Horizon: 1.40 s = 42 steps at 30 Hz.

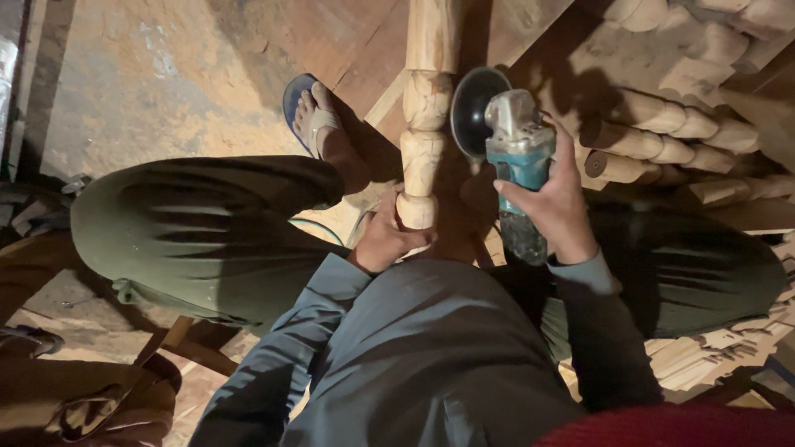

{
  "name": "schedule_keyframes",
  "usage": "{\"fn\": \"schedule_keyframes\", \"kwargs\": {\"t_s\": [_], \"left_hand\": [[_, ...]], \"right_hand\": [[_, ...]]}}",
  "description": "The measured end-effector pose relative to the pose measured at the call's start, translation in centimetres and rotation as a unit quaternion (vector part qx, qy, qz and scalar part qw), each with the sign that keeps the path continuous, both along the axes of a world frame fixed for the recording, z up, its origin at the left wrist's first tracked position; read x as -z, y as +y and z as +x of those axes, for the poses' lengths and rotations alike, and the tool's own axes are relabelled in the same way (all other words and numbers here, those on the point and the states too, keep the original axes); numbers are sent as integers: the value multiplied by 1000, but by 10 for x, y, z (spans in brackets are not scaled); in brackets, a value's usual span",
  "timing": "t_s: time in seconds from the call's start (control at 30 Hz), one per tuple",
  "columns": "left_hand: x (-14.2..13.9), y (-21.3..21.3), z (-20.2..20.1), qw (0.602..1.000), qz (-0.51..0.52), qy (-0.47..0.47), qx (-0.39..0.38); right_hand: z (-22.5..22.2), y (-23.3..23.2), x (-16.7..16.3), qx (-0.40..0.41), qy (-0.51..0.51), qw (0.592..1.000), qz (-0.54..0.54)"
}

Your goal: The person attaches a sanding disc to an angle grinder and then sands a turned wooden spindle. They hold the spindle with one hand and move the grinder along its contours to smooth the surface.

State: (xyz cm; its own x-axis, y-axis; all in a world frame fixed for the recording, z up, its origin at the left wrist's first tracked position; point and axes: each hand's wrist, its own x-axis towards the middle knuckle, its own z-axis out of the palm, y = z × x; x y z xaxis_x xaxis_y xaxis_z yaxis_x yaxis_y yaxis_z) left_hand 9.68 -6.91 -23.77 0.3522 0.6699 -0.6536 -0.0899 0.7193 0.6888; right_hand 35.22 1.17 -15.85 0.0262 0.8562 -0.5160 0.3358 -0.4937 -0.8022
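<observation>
**Stiff turned post, heavy grinder**

The left hand (385,236) is closed around the near end of the pale turned wooden spindle (426,116), rigid and probably dusty-slick. The right hand (556,203) is wrapped round the teal angle grinder (517,153), its disc just beside the spindle.

- We see no packages, labels, signs or screens anywhere in this view.
</observation>
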Motion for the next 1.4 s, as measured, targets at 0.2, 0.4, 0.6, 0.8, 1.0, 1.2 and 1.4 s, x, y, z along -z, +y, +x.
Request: {"fn": "schedule_keyframes", "kwargs": {"t_s": [0.2, 0.4, 0.6, 0.8, 1.0, 1.2, 1.4], "left_hand": [[-3, 4, 5, 997, -44, -35, -50], [5, 2, 6, 993, 45, 102, -35], [15, -3, 7, 963, 156, 221, -14], [17, -2, 9, 955, 141, 259, 3], [18, -3, 7, 943, 167, 287, 27], [18, -2, 7, 936, 201, 286, 25], [18, -3, 4, 962, 171, 213, 1]], "right_hand": [[6, -2, -13, 11, -14, 997, -69], [-3, 4, -33, -85, -19, 996, -27], [-17, 19, -35, -138, -36, 989, -29], [-23, 31, -35, -140, -7, 989, -45], [-24, 37, -34, -150, -25, 986, -71], [-20, 38, -31, -133, 21, 989, -66], [-9, 32, -25, -101, 19, 989, -104]]}}
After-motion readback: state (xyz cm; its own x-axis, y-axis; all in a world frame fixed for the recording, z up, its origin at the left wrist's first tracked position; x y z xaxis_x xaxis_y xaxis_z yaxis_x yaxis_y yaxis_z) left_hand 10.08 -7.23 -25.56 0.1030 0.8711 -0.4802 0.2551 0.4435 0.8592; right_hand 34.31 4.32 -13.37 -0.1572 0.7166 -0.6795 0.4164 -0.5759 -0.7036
